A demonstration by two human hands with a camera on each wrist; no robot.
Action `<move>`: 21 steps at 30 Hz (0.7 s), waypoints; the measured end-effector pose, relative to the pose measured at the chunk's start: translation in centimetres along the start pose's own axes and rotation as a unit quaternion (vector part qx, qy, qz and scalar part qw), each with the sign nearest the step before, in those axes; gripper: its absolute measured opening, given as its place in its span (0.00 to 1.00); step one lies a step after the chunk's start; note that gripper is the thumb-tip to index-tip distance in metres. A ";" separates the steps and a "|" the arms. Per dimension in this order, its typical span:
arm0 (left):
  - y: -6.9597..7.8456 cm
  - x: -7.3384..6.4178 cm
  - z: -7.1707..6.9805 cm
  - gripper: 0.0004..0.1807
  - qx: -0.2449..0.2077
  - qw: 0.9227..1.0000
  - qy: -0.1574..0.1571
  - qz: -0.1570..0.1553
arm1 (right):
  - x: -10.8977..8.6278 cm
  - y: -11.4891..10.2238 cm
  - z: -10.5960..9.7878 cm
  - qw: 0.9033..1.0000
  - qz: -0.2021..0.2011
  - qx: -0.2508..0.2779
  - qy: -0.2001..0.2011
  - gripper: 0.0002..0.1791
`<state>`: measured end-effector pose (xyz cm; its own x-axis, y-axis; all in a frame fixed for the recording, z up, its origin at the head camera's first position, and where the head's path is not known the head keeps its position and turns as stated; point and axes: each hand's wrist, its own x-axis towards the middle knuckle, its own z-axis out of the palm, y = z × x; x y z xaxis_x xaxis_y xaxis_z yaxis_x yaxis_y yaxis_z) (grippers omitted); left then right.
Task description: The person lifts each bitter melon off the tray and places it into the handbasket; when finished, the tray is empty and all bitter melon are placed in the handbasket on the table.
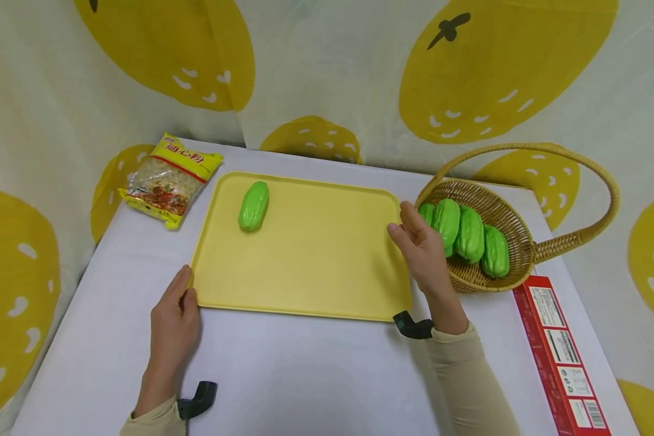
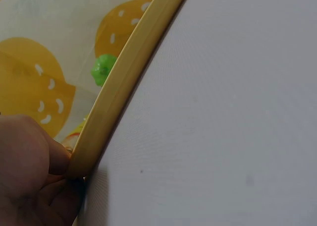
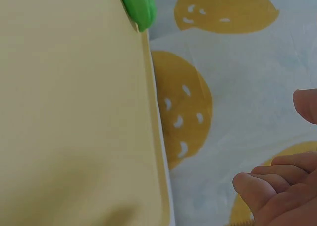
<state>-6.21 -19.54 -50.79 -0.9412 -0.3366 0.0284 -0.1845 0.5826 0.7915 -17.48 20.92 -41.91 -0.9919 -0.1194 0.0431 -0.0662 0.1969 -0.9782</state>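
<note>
A yellow tray (image 1: 310, 254) lies on the white-covered table. On its upper left part rests one glossy green ribbed vegetable (image 1: 254, 206). My left hand (image 1: 174, 315) is at the tray's front left corner, fingers fairly straight along the edge; in the left wrist view the hand (image 2: 29, 161) touches the tray's rim (image 2: 111, 97). Over the tray's right edge hovers my right hand (image 1: 425, 254), its fingers extended and holding nothing. Beside it, a wicker basket (image 1: 515, 227) holds several more green ribbed vegetables (image 1: 470, 235), partly hidden by that hand.
A yellow bag of macaroni (image 1: 169, 180) stands at the back left, just beyond the tray. To the right, in front of the basket, lies a long red box (image 1: 561, 357). The basket's tall handle (image 1: 605, 181) leans out to the right. Patterned cloth hangs behind the table.
</note>
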 end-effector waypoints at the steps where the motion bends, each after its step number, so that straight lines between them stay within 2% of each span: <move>1: 0.0 0.0 0.0 0.28 0.001 1.000 0.001 0.001 | 0.2 0.1 0.5 1.000 -0.001 0.002 -0.007 0.38; 14: -0.2 0.0 0.1 0.27 0.003 1.000 0.007 0.002 | 2.7 0.6 7.6 0.997 0.007 0.024 -0.079 0.38; 21: -0.1 0.1 0.0 0.27 -0.005 1.000 0.005 -0.001 | 3.4 0.7 10.0 0.995 0.017 0.033 -0.091 0.39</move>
<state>-6.25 -19.62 -50.87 -0.9383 -0.3443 0.0326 -0.1833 0.5750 0.7974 -19.83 10.90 -44.46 -0.9571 -0.2891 -0.0211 -0.0206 0.1405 -0.9899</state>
